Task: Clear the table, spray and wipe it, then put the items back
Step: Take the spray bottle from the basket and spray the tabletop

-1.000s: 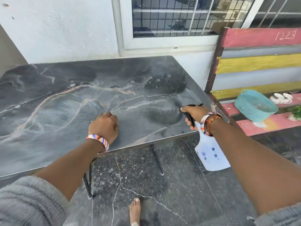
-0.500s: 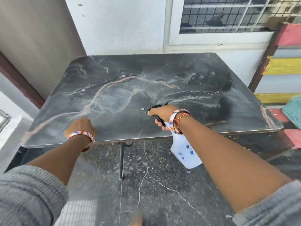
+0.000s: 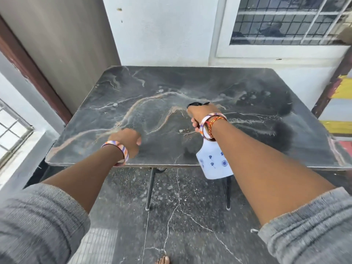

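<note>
**Head view: nozzle points away over the slab, bottle hangs back toward the body**

Head view, and the right hand (image 3: pixel 200 115) is curled tight round the neck of the pale blue plastic spray bottle with small blue flower prints (image 3: pixel 214 161), fingers wrapped at the black trigger head (image 3: pixel 197 104). The bottle's long axis runs tilted: the head is up and forward over the dark marble-patterned desk (image 3: pixel 247 103), and the body slopes down and back past the near edge, under the forearm. So the nozzle faces away from the person, toward the middle and far left of the slab, where pale droplets (image 3: pixel 161 90) already sit.

The left hand (image 3: pixel 127 141) is a closed fist at the near edge, knuckles on or just over the top. Whether it clutches a cloth I cannot tell; nothing shows from it. It is the nearer hand to the unsprayed left stretch.

My read: spraying is under way, and the wipe has yet to come.
</note>
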